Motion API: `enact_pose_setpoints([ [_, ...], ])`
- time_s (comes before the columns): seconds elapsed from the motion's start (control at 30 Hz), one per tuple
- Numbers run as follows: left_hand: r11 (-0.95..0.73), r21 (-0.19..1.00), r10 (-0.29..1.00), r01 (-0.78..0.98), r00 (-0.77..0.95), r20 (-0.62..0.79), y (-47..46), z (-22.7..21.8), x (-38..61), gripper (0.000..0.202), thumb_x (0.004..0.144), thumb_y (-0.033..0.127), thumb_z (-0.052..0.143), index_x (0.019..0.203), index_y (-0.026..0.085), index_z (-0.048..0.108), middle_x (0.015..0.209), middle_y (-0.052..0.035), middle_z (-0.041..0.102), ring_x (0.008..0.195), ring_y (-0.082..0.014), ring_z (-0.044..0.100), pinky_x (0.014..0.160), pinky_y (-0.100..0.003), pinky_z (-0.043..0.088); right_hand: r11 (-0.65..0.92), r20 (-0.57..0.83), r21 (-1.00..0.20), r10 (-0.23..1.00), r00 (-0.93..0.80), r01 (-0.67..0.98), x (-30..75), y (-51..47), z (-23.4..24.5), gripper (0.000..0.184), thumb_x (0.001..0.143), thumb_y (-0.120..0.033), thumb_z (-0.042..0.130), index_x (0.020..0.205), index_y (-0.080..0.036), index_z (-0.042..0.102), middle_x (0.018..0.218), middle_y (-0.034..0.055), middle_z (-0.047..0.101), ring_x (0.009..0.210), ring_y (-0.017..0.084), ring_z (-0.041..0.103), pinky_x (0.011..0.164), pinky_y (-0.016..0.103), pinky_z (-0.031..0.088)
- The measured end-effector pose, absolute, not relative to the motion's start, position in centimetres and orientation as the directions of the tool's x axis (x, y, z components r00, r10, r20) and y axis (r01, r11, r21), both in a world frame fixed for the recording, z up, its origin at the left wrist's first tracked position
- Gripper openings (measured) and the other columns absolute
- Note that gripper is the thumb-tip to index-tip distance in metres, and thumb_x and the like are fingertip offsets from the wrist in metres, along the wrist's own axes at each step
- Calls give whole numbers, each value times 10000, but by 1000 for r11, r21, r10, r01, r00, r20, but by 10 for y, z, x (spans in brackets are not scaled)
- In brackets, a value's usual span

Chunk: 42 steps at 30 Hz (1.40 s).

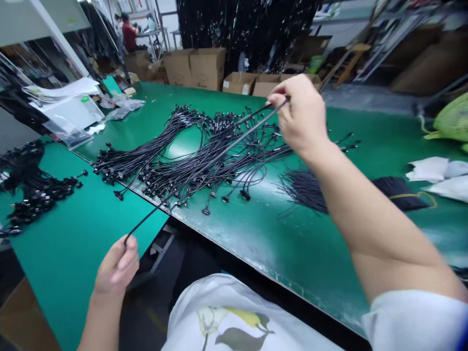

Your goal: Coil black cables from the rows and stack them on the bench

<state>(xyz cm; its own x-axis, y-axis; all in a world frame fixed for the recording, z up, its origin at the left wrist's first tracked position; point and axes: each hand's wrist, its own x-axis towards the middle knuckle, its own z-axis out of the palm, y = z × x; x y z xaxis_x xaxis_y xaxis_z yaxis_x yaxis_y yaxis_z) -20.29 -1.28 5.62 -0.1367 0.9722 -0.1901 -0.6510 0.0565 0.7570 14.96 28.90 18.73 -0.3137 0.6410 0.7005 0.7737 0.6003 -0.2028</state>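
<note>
We see left hand (119, 263), right hand (302, 112), fingers clamped on thin, round black cable (252, 130), above glossy green table (256, 229).

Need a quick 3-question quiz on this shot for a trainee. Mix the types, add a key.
1. Multiple choice: how does the cable run between the left hand and the right hand?
A) wound in a coil
B) drawn out nearly straight
C) tied in a knot

2. True or false: the right hand is lower in the picture than the left hand.

3. Fill in the colour: the table under the cable pile is ____.

Key:
1. B
2. False; it is higher.
3. green
</note>
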Motion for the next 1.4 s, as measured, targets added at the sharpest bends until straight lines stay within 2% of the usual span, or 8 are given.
enact_pose_setpoints([
  [0.2, 0, 901, 943, -434, -300, -145, 21, 67, -173, 198, 832, 325, 681, 876, 139, 629, 720, -16, 657, 596, -77, 647, 518, -118, 517, 444, 298, 263, 807, -509, 857, 181, 232, 145, 305, 1004, -315, 284, 980, -185, 559, 850, 120, 576, 619, 185, 477, 515, 280, 229],
  [0.33, -88, 957, 983, 276, -128, 128, 51, 60, -107, 354, 911, 421, 536, 1100, 154, 668, 1245, -130, 634, 1191, -246, 578, 1029, -382, 464, 818, -86, 64, 575, -814, 571, 164, 137, 97, 144, 906, -118, 430, 903, -174, 562, 792, 49, 599, 554, 124, 507, 477, 258, 192],
  [0.43, -156, 911, 968, 382, 242, 64, 54, 51, -62, 374, 922, 440, 498, 1121, 169, 660, 993, -94, 706, 970, -203, 645, 958, -369, 483, 853, 59, -41, 522, -851, 520, 153, 101, 94, 207, 972, -211, 401, 855, -166, 566, 767, 45, 594, 612, 121, 544, 499, 265, 208],
  [0.63, 388, 903, 818, -184, 519, -246, 57, 47, -60, 357, 887, 459, 578, 924, 113, 659, 430, 102, 285, 369, -41, 250, 481, -210, 398, 664, 50, -242, 736, -675, 707, 214, 147, 95, 238, 954, -398, 489, 927, -202, 620, 901, 36, 676, 738, 155, 614, 555, 242, 322],
  [0.87, 242, 721, 970, -649, 141, -199, 68, 69, -91, 300, 889, 272, 598, 1149, 127, 635, 548, 88, 334, 398, -12, 229, 466, -121, 354, 634, 295, -266, 771, -565, 726, 271, 151, 45, 288, 976, -356, 417, 1044, -176, 631, 947, 77, 691, 799, 188, 630, 663, 284, 409],
  [1.0, 142, 859, 990, -492, 49, -136, 81, 65, -69, 421, 830, 259, 675, 1240, 193, 601, 892, -11, 613, 695, -60, 562, 643, -169, 459, 816, 331, -129, 571, -752, 563, 236, 102, 46, 309, 989, -259, 377, 876, -170, 651, 700, 51, 627, 619, 163, 552, 609, 292, 328],
  [1.13, 61, 998, 939, -11, 340, -54, 76, 51, -33, 273, 886, 347, 605, 1068, 160, 687, 1203, -109, 626, 1118, -224, 573, 948, -321, 443, 874, 266, -343, 442, -856, 344, 198, 75, 58, 309, 984, -276, 429, 765, -177, 624, 684, 25, 632, 583, 131, 518, 614, 263, 328],
  [1.4, 165, 986, 899, -23, 415, -141, 63, 40, -19, 295, 907, 428, 559, 924, 137, 605, 708, -25, 607, 614, -120, 530, 644, -262, 422, 462, 375, -854, 865, -332, 238, 181, 107, 32, 337, 866, -509, 585, 920, -177, 597, 877, 54, 608, 808, 169, 547, 719, 280, 418],
])
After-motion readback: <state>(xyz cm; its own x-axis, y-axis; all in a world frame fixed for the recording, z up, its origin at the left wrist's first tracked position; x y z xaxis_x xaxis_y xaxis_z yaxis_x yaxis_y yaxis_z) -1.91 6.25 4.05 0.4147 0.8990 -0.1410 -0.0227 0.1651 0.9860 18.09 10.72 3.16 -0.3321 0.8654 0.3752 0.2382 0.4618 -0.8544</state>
